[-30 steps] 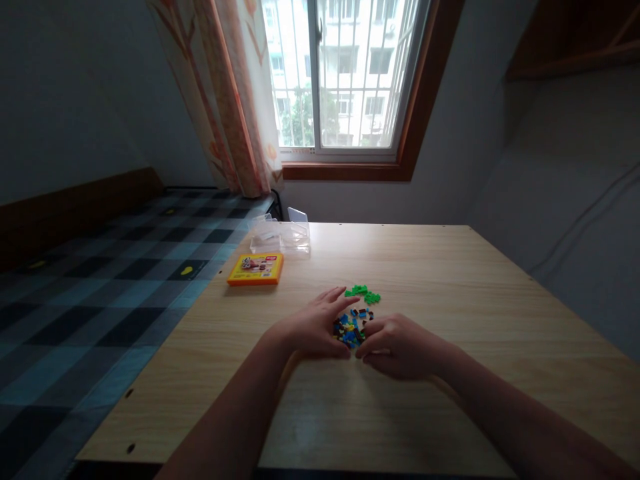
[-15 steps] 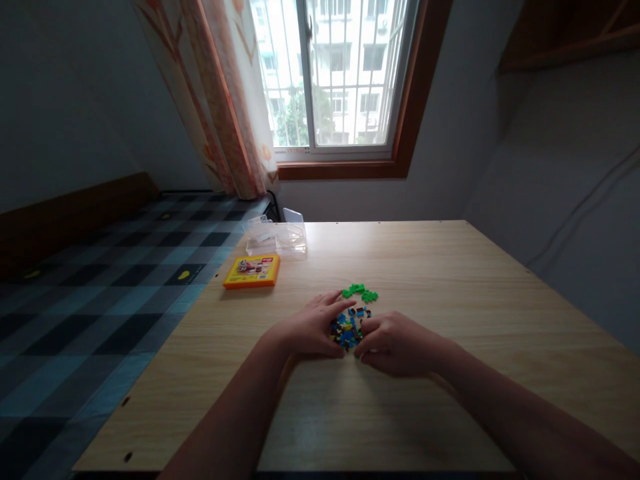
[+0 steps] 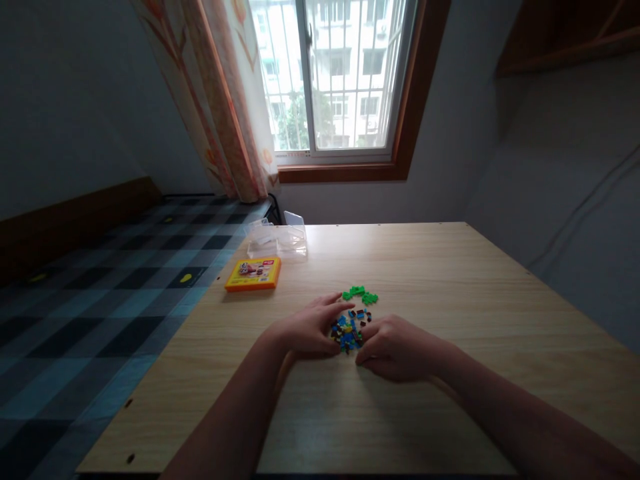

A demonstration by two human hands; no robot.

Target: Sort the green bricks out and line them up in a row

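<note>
– daylight comes through a barred window [image 3: 345, 80] in a reddish-brown wooden frame; what does it fall on?

– on a pale wooden table [image 3: 425, 267], smooth, with long grain lines and a few dark holes along its edges.

– where are the small bricks [image 3: 349, 335]?

– heaped on the table between the two hands, hard-edged plastic bits, mostly blue and dark brown with some yellow. just beyond them lie green pieces [image 3: 357, 292] with jagged outlines.

– how are the hands set?

– the left hand [image 3: 310, 328] is spread wide, thumb and fingers curving around the left side of the heap. the right hand [image 3: 393, 348] is curled at the heap's right side, fingertips drawn close together; i cannot tell whether they pinch a brick.

– what else is hard to make out?

– the bricks under the fingers are hidden, single shapes are too small to read, and both forearms run out of view. the clear plastic trays [image 3: 277, 243] are see-through, so their edges blur.

– and nearby?

– a flat yellow-and-orange box [image 3: 253, 275] with a printed top, then a bed [image 3: 145, 273] in checked cloth, a flowered curtain [image 3: 215, 100] and a cut-off shelf [image 3: 565, 50]
</note>
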